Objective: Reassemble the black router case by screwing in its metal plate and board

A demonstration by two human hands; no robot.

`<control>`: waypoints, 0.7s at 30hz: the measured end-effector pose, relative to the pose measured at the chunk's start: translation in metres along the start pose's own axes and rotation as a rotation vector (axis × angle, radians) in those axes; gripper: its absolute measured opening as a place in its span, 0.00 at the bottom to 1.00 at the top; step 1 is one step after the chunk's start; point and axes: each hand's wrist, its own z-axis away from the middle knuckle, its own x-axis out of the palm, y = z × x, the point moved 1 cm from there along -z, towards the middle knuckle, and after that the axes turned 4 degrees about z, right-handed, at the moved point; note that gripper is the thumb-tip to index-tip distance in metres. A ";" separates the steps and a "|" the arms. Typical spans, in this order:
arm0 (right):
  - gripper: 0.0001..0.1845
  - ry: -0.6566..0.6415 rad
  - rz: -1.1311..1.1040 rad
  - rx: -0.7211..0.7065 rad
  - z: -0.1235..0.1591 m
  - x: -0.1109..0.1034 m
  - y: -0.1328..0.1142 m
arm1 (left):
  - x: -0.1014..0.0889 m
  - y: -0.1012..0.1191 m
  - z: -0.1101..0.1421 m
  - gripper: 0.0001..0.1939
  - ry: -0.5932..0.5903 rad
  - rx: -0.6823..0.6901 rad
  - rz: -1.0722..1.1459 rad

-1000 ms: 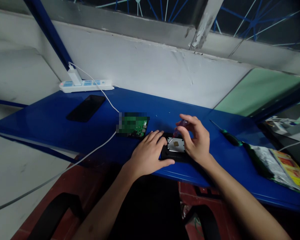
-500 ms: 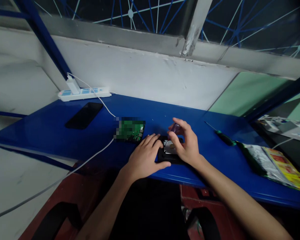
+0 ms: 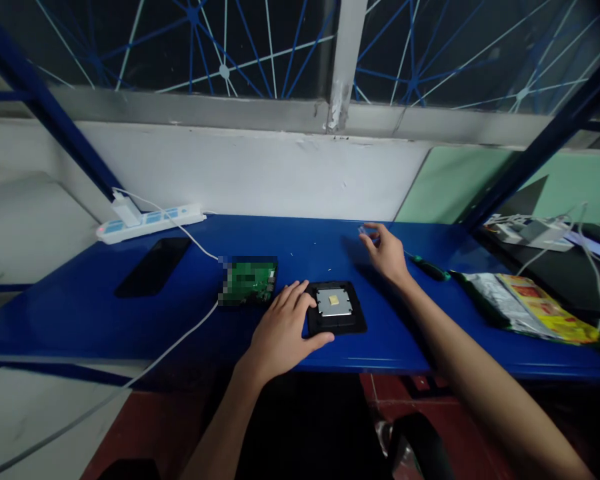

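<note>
A black square cover [image 3: 350, 324] lies on the blue table. Set in its middle is a silver metal plate [image 3: 325, 303] with a small yellowish pad [image 3: 334, 300] on it. My left hand [image 3: 284, 328] rests against the cover's left side, fingers and thumb spread apart. Farther back and to the right, my right hand [image 3: 386, 253] is raised off the cover. Between its thumb and fingertips it pinches a small clear plastic piece [image 3: 363, 231]. Just left of my left hand sits a green circuit board [image 3: 253, 280], part of it blurred out.
A dark phone [image 3: 154, 267] lies at the left, below a white power strip [image 3: 173, 217]. A white cable runs past the board. Beyond my right hand are a green-handled screwdriver [image 3: 430, 268] and a silver and yellow packet [image 3: 525, 307]. Tiny white bits dot the table.
My right hand has lifted off the cover and moved back and right, carrying the clear piece. The plate and pad are now uncovered. My left hand stays by the cover; the view has shifted.
</note>
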 end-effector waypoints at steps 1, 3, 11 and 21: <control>0.19 -0.016 0.036 0.011 -0.003 -0.001 0.007 | -0.001 0.000 0.000 0.24 0.000 0.003 -0.002; 0.18 -0.052 0.106 0.029 -0.004 -0.002 0.016 | -0.002 0.001 0.000 0.23 -0.001 0.008 -0.003; 0.19 -0.192 0.284 0.052 -0.001 0.005 0.023 | -0.002 0.000 0.000 0.23 -0.014 -0.002 0.012; 0.25 -0.062 0.229 0.068 0.001 -0.008 0.026 | -0.007 0.004 0.000 0.22 -0.024 -0.021 0.011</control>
